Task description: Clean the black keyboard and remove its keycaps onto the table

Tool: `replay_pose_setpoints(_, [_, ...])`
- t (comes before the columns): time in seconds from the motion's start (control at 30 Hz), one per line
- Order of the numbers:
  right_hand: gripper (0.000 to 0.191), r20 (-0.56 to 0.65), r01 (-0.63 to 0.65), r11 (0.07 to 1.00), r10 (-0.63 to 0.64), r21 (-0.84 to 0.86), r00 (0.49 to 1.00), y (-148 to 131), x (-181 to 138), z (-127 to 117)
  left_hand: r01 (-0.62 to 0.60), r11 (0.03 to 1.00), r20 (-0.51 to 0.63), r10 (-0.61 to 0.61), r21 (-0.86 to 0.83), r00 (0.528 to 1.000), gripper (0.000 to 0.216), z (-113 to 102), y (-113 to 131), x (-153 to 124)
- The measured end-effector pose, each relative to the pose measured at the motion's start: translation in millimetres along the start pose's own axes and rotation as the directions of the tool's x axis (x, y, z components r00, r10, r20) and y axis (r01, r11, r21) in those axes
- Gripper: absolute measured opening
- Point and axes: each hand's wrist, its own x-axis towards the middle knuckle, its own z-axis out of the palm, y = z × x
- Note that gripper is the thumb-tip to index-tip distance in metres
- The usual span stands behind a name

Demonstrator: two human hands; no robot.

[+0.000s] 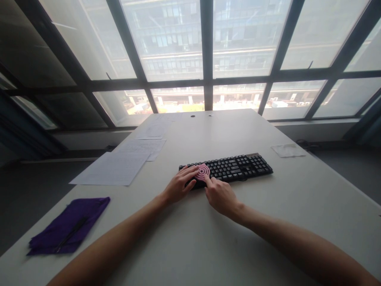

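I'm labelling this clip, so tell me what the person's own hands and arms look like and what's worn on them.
The left hand and right hand are ungloved. The left arm and right arm are slim and bare as far as they show, without sleeves, watches or bracelets. Small rings can't be ruled out.

Both bare forearms reach inward toward the keyboard [229,169], converging near its left end. The left hand [180,183] lies palm down over that end, fingers extended and close together, thumb set apart toward the keyboard's front edge. The right hand [220,194] sits just in front of the keyboard, fingers curled under, index finger pointing toward the keyboard's left part, wrist slightly bent.
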Motion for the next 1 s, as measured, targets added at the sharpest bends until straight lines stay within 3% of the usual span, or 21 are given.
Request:
replay_pose_setpoints(0.37, [0.067, 0.035, 0.001, 1.000, -0.001, 0.004, 0.999, -11, -7, -8, -0.034, 0.997, -0.075, 0.029, -0.068, 0.997, 0.043, 2, 0, -4])
replay_pose_setpoints(0.7, [0.067, 0.116, 0.021, 0.999, -0.017, -0.037, 0.993, -18, -12, 7, -0.066, 0.997, -0.014, 0.065, -0.047, 0.998, 0.042, 1, 3, -1])
replay_pose_setpoints(1.0, [0.067, 0.053, -0.048, 0.998, 0.050, -0.045, 0.997, -12, -7, -5, -0.074, 0.997, -0.034, 0.073, -0.030, 0.997, 0.049, 2, 1, -2])
